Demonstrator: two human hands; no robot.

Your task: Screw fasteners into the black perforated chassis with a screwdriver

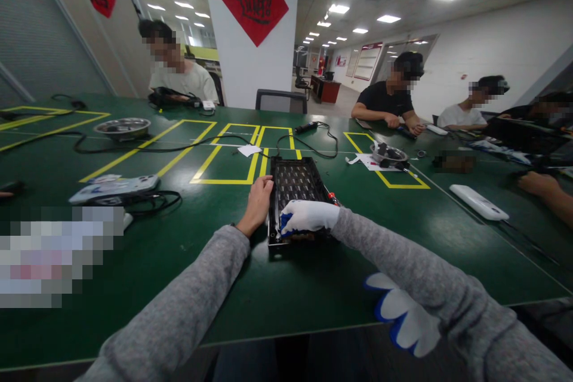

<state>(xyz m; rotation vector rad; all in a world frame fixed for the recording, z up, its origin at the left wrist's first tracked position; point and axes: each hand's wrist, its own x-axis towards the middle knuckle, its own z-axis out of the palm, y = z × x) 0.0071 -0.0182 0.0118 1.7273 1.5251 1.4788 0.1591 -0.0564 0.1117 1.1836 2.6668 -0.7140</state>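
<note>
A black rectangular casing, with rows of small parts inside, lies on the green table in front of me. My bare left hand grips its left wall, the fingertips over the rim. My right hand, in a white glove with blue on the fingers, reaches into the casing's near left corner. Those gloved fingers are bent and pressed together; whatever they hold is hidden. A red-tipped thing shows at the casing's right side, partly covered. The other white and blue glove lies at the table's front edge, partly under my right forearm.
Yellow tape rectangles mark the green table. A metal bowl stands far left, another bowl right. Phones and a cable lie left, a white device right. A black cable crosses behind the casing. Several people sit around the table.
</note>
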